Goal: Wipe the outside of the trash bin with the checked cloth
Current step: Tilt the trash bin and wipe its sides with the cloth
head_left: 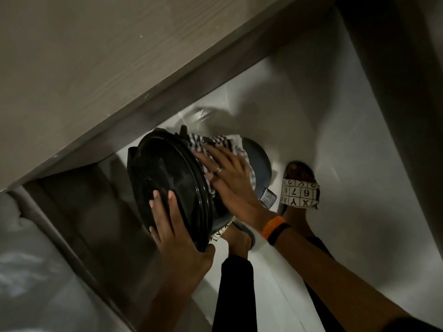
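Note:
The trash bin (260, 161) is a round grey pedal bin with a glossy black lid (165, 178), tilted so the lid faces left. My left hand (177, 233) grips the lid's near rim, fingers flat on the lid and thumb under the edge. My right hand (227, 178), wearing a ring, presses the black-and-white checked cloth (211, 142) flat against the bin's side just behind the lid rim. Part of the cloth is hidden under that hand. The metal foot pedal (268, 197) pokes out at the bin's base.
A wood-grain cabinet front (84, 68) rises along the left, its plinth close behind the bin. White tiled floor (335, 140) spreads to the right. My feet in patterned slippers (300, 192) stand right beside the bin. A dark panel (395, 68) borders the right.

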A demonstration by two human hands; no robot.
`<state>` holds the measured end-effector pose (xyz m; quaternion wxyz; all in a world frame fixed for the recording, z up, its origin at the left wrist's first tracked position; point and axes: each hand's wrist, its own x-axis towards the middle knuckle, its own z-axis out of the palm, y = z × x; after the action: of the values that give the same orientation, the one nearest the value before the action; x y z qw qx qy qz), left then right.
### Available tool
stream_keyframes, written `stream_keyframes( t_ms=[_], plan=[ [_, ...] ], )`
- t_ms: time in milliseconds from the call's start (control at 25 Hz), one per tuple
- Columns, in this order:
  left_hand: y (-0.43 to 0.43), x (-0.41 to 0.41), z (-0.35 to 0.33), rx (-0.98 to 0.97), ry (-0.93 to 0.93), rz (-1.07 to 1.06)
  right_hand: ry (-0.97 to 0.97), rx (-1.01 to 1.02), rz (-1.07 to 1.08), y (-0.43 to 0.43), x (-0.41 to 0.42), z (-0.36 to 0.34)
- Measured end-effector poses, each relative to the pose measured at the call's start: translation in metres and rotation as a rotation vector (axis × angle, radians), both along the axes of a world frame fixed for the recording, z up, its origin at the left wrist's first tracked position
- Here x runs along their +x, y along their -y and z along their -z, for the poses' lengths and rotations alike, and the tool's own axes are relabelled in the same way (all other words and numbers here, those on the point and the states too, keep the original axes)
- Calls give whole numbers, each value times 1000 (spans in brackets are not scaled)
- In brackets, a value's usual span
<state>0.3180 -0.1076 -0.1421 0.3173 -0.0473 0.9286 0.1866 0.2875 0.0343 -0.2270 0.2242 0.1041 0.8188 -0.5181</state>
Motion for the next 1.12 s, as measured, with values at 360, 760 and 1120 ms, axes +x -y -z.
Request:
stream_keyframes(
  t_ms=[360,760,1120],
  plan=[
    [27,11,10,47,-65,172,271,-119,17,-25,-50,39],
    [-19,-3,8,-122,-9,-34,89,-96,-52,-6,74,23],
    [-12,26,-1,-31,-43,-101,185,36,-8,13,56,41]
  ],
)
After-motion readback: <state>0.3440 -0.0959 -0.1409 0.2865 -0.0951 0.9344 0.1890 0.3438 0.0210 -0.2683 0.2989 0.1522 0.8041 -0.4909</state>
